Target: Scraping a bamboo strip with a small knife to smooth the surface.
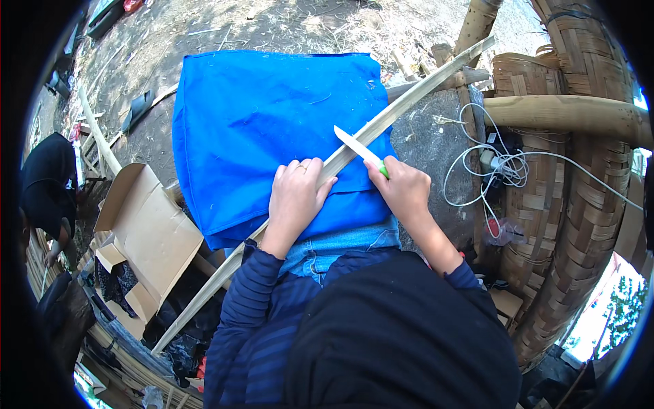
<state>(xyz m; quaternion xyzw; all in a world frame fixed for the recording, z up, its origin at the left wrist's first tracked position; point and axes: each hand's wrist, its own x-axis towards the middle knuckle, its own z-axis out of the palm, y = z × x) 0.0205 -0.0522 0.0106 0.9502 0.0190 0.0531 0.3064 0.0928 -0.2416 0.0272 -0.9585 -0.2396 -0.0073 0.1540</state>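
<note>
A long, pale bamboo strip point(415, 95) lies slantwise across my lap, from the lower left up to the far right. My left hand point(296, 194) is closed around it near its middle. In my right hand point(403, 189) is a knife point(352, 143) with a white blade and a green handle, most of the handle hidden by the fingers. Its blade crosses over the strip just beyond my left hand, pointing up and to the left. Beneath both hands a blue cloth point(272, 109) covers my lap, dotted with small pale shavings.
At the left stands an open cardboard box point(146, 232), with another person point(51, 177) bending beyond it. A tangled white cable point(504, 167) hangs at the right beside woven bamboo panels point(593, 204) and a thick bamboo pole point(565, 114). Scraps litter the ground ahead.
</note>
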